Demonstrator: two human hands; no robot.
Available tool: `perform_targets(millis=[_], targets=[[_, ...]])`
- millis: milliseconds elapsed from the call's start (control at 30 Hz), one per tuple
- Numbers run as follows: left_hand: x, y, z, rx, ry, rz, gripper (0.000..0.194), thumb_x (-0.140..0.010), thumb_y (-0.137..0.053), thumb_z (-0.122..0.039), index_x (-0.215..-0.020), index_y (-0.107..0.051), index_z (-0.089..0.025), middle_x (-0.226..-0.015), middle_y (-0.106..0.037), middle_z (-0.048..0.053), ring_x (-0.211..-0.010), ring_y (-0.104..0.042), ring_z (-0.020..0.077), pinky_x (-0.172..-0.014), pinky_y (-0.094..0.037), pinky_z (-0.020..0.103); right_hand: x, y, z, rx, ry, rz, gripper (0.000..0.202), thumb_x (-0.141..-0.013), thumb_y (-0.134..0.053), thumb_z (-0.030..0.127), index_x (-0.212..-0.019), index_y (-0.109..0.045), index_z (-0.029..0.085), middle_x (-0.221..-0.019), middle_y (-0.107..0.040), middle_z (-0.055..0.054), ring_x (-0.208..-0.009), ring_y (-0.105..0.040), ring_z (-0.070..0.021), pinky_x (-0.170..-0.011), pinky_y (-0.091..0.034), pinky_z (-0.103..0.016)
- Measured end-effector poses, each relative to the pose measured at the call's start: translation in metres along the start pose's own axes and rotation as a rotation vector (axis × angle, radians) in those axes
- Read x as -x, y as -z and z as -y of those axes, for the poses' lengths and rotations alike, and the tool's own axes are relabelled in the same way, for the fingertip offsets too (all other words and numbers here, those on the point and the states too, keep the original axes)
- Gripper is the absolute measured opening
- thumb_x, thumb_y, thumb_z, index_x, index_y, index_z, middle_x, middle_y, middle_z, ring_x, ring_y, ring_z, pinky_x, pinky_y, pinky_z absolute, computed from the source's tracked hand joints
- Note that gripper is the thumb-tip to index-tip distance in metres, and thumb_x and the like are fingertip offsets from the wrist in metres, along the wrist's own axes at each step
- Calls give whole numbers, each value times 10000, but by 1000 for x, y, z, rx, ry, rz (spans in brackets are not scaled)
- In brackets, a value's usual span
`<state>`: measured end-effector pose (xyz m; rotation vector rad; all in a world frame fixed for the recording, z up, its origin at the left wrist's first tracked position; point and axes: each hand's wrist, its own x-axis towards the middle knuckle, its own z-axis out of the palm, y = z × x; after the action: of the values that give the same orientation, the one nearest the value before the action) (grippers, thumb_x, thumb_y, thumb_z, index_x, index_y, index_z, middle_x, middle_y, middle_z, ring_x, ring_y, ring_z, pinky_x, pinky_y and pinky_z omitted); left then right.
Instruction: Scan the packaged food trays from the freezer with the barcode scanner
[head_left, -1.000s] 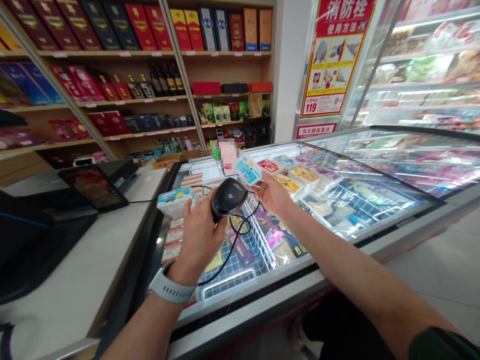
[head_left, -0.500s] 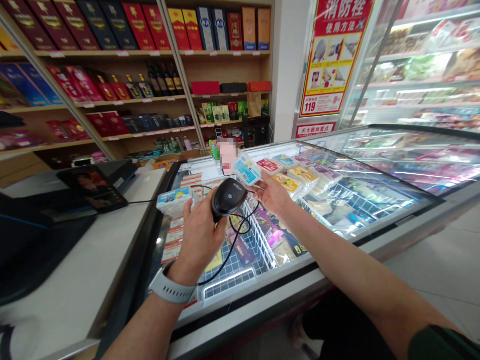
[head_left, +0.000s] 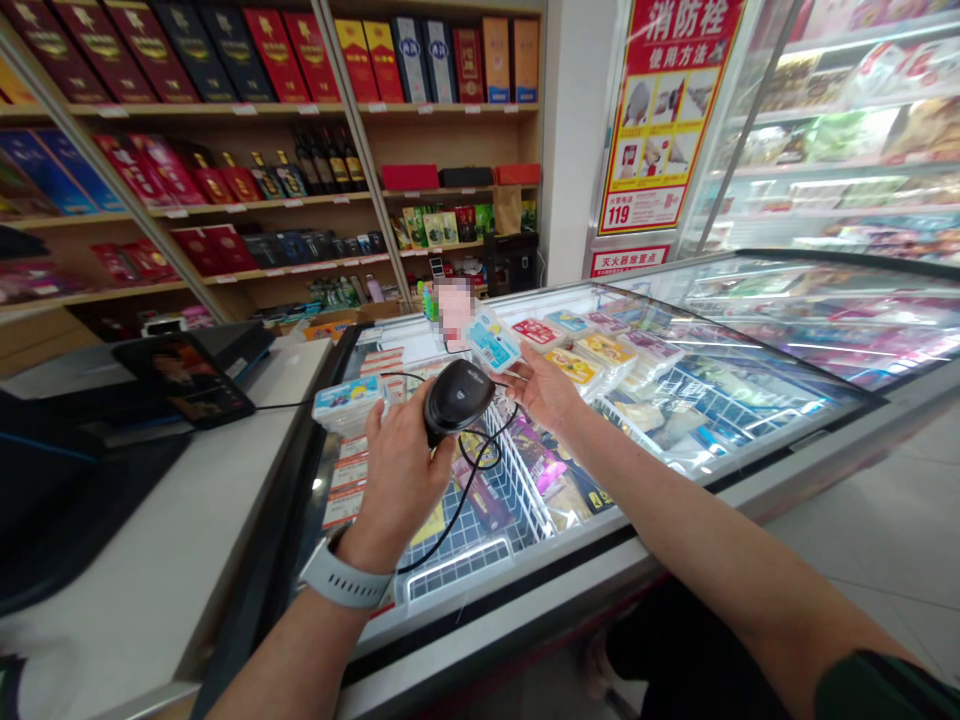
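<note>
A flat clear pack with a blue-and-white label (head_left: 493, 340) is raised above the glass top (head_left: 765, 390) of a chest freezer (head_left: 517, 625), tilted and well in from the near edge. The right grip (head_left: 551, 390) is closed only as far as the pack's thickness, fingers and thumb pinching its near right corner. Just before it, the left grip (head_left: 405, 465) is curled around one black barcode scanner (head_left: 459, 395), whose head faces the pack; whether head and right fingertips touch cannot be told. One black cable (head_left: 471, 490) loops below the scanner.

Beyond the right fingers, six pack tops can be counted on the glass, in two rows: one red (head_left: 537, 330), one blue, two yellow (head_left: 604, 350) and two purple (head_left: 652, 348). One further stack with a blue top (head_left: 349, 400) sits by the freezer's left edge, next to the left fingers; its layers are too blurred to count. From the six packs, glass stretches on to the freezer's right end.

Alongside the freezer's left edge runs a pale desk (head_left: 247, 490), one propped touchscreen device (head_left: 184, 380) standing near its far right corner.
</note>
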<state>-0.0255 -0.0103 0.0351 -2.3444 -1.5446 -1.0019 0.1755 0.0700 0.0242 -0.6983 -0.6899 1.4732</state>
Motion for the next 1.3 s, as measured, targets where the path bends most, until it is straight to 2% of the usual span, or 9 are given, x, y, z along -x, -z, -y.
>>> perform_targets(millis=[167,333,500,600,700,800,933,1167,1300], targets=[[-1,1,0,15,4,-9,540,-857,-509,-244,-1377,-400,-148,-1294,-603,141,-1198,-550,291,-1133,-230,527,2,-1,0,52,67,46,296,-764,-695,458,-906,-646,203,-849,-713,-21,-737,-679,-151,-480,-425,-189],[0,-2,4,16,-15,-27,547,-865,-505,-261,-1388,-384,-160,-1282,-608,152,-1181,-560,296,-1122,-240,542,13,-7,11,344,344,130,368,-767,-665,533,-994,-699,247,-935,-710,-7,-815,-645,-146,-530,-441,-198],[0,-1,4,12,-19,-33,524,-887,-474,-283,-1383,-395,-135,-1282,-607,169,-1185,-559,306,-1117,-242,548,31,-1,36,803,756,-32,291,-835,-633,465,-1066,-716,309,-1154,-664,-20,-1112,-568,-208,-823,-514,-306],[0,0,2,24,-19,-33,529,-875,-485,-267,-1378,-398,-132,-1297,-599,157,-1192,-555,300,-1130,-229,539,40,21,54,1071,948,-162,278,-885,-582,426,-1100,-704,300,-1186,-647,-53,-1169,-542,-227,-999,-445,-406],[0,0,1,32,-13,-37,528,-861,-497,-259,-1363,-413,-120,-1292,-602,157,-1190,-555,303,-1131,-227,541,43,54,71,1300,1080,-333,297,-900,-558,408,-1105,-705,251,-1196,-640,-86,-1165,-544,-236,-1063,-385,-434],[0,-2,1,34,-11,-36,535,-852,-504,-257,-1362,-415,-123,-1289,-604,160,-1197,-554,306,-1131,-225,551,41,87,82,1445,1107,-493,313,-893,-549,420,-1073,-716,227,-1177,-644,-107,-1122,-566,-252,-1028,-407,-447],[0,-4,3,30,-22,-28,546,-848,-512,-258,-1371,-401,-143,-1303,-596,170,-1202,-554,308,-1129,-224,560,33,116,82,1548,1047,-547,312,-882,-548,420,-1050,-727,227,-1161,-662,-107,-1099,-589,-257,-999,-429,-440],[0,-3,2,25,-21,-40,537,-854,-511,-264,-1366,-404,-139,-1264,-616,171,-1174,-570,302,-1126,-233,552,31,127,72,1649,904,-570,309,-885,-525,390,-1046,-737,234,-1186,-651,-121,-1115,-588,-273,-1011,-387,-493],[0,-2,1,35,-11,-45,519,-857,-507,-255,-1354,-417,-134,-1256,-621,166,-1164,-572,301,-1127,-227,548,35,124,70,1723,937,-614,308,-920,-474,366,-1066,-720,252,-1248,-625,-108,-1186,-545,-278,-1072,-286,-555]])
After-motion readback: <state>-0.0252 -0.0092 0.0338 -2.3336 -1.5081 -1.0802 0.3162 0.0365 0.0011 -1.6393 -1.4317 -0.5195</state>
